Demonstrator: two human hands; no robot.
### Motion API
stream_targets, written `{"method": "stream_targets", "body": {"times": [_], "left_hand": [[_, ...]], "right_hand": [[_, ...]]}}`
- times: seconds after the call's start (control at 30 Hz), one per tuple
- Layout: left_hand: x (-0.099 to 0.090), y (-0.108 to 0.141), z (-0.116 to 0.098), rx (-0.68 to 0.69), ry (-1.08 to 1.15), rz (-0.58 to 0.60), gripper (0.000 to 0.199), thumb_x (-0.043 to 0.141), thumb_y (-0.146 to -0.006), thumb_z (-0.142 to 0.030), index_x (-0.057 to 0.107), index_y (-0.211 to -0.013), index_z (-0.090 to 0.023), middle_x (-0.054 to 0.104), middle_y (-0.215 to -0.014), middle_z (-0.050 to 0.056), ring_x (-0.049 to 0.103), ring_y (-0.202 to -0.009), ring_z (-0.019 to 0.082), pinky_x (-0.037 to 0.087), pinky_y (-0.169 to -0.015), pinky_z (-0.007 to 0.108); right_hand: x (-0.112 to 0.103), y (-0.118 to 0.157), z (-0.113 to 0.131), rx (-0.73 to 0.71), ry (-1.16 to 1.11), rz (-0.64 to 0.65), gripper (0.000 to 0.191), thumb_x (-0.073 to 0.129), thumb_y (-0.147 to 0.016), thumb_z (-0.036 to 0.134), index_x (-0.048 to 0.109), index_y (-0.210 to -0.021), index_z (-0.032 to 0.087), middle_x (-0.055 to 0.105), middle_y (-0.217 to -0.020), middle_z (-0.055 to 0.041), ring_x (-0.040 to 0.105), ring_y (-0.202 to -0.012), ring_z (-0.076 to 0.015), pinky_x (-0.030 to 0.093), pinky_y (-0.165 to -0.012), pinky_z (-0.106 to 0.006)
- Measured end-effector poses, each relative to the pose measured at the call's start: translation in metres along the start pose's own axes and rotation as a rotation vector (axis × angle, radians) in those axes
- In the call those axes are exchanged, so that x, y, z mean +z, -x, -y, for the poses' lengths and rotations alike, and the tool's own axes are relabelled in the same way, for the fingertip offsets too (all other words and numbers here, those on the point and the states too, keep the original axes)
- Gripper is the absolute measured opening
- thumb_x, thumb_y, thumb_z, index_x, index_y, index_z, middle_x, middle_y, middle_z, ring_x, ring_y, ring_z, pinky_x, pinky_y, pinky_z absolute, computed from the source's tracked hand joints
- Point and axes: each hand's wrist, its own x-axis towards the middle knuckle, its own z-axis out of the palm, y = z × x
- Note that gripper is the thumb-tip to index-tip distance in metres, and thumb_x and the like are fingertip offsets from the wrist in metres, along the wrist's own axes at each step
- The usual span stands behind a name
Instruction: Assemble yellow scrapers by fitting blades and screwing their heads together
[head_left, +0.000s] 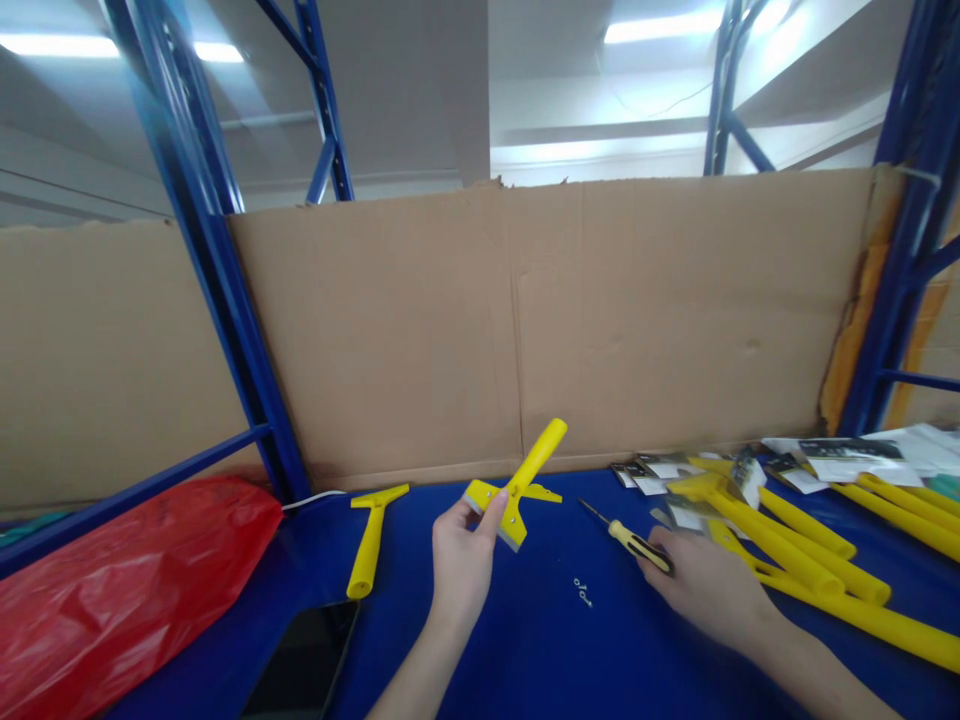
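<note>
My left hand is closed round the head of a yellow scraper, whose handle points up and to the right. Metal blade edges show on the head. Behind it lies another yellow piece. My right hand rests low over the blue surface, fingers closed at the handle of a screwdriver, its shaft pointing up and left. Small metal screws or washers lie between the hands. A second yellow scraper handle lies to the left of my left hand.
A black phone and a red plastic bag are at the left. Several yellow handles and packaged items pile up at the right. Cardboard and blue posts stand behind the blue surface.
</note>
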Motion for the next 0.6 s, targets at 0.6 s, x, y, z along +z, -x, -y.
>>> {"method": "stream_targets", "body": {"times": [0.6], "left_hand": [[-0.031,-0.028,-0.002,0.019,-0.845,-0.027,0.03,0.044,-0.087,-0.039,0.064,-0.088,-0.017,0.069,-0.085,0.01,0.065,-0.083,0.025,0.047,-0.073,0.033]], "right_hand": [[-0.015,-0.002,-0.019,-0.003,0.294,-0.355,0.04,0.042,-0.087,0.013,0.061,-0.12,0.023,0.069,-0.09,-0.0089,0.07,-0.065,-0.0234,0.051,-0.047,-0.029]]}}
